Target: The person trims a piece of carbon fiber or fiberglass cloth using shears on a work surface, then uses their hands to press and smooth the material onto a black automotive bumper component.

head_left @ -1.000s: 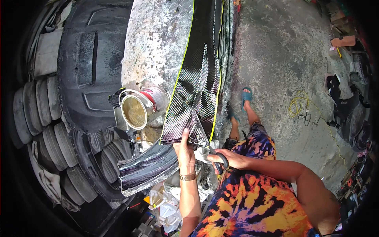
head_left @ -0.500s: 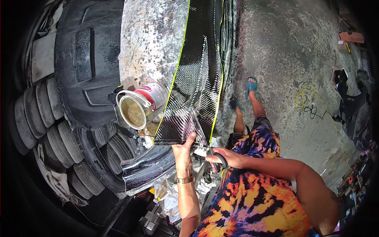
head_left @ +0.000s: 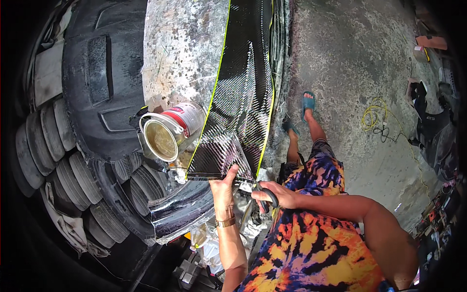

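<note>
Left hand [head_left: 224, 190] grips the near edge of a black woven cloth [head_left: 236, 112], thumb laid flat on top and pointing away from the body, the other fingers tucked beneath and mostly hidden. Its forearm rises nearly straight from the lower edge, with a watch [head_left: 225, 223] at the wrist.

Just beside it, the right hand [head_left: 281, 195] is closed around the dark handles of a pair of scissors [head_left: 273, 196], at the cloth's near right corner. This arm bends sharply at the elbow, its forearm crossing leftward in front of the tie-dyed shirt [head_left: 316, 243]. The blades are too small and hidden to tell whether they are parted.

From the far left, stacked tires [head_left: 70, 177] lie below a dark moulded panel [head_left: 87, 73]. Next comes a speckled pale surface [head_left: 180, 48] bearing a white and red bucket [head_left: 192, 117], near the cloth's left border. The cloth stretches from the hands to the top of the view, rippled near the grip and edged in bright yellow. Farther right are the person's sandals [head_left: 308, 101] on the concrete floor [head_left: 350, 58], then a coiled yellow cord [head_left: 372, 117].
</note>
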A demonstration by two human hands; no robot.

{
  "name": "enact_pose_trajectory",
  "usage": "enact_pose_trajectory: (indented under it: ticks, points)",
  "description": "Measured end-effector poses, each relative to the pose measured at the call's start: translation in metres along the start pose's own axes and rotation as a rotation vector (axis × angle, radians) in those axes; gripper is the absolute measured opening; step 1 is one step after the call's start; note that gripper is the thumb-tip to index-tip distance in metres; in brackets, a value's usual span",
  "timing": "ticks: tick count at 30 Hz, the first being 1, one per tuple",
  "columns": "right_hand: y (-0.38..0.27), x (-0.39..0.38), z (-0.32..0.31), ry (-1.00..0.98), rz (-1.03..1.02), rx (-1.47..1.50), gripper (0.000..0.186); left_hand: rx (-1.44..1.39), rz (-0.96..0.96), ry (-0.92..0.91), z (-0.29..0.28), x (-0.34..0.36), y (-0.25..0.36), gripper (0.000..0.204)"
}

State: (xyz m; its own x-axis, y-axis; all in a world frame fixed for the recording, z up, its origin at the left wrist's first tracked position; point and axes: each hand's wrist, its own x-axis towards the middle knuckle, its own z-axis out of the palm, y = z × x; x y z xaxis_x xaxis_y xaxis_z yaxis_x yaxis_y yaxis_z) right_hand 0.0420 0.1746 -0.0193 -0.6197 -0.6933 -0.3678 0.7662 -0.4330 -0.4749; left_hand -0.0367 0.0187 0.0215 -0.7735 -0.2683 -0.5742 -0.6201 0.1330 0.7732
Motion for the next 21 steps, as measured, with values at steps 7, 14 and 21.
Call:
enact_pose_trajectory:
  ticks: [7, 14, 21]
  points:
    - [-0.003, 0.0, 0.006, 0.1, -0.055, -0.107, 0.054, 0.017, -0.019, -0.024, -0.001, 0.001, 0.001, 0.055]
    - [0.006, -0.003, 0.012, 0.098, -0.061, 0.011, 0.058, 0.037, -0.004, -0.037, -0.002, 0.002, -0.002, 0.06]
    - [-0.006, -0.006, 0.002, 0.008, -0.022, -0.012, 0.049, -0.001, -0.006, -0.03, -0.003, -0.001, -0.003, 0.055]
